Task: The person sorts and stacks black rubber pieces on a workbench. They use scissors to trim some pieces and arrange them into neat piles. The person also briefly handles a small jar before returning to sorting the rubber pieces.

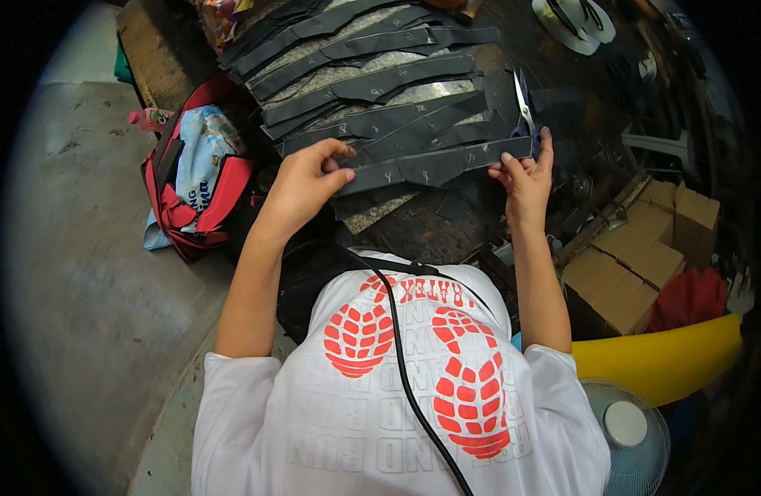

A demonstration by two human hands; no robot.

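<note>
A long dark grey strip of sheet material (434,168) with pale chalk-like marks stretches between my two hands. My left hand (306,183) has its thumb on the strip's left end, the index finger bent above it and the other fingers partly hidden. At the opposite end my right hand (525,182) pinches the strip between thumb and fingers, one finger pointing up. Scissors (523,103) with dark blue handles lie just beyond the right hand, blades pointing away. Several similar marked strips (380,83) lie in overlapping rows beyond the held one.
The strips rest on a dark worktable (463,221). A red bag (231,186) with a light blue package stands to the left, near a pink bottle (149,120). Cardboard boxes (616,285), a yellow curved object (661,360) and a fan (628,430) are at the right.
</note>
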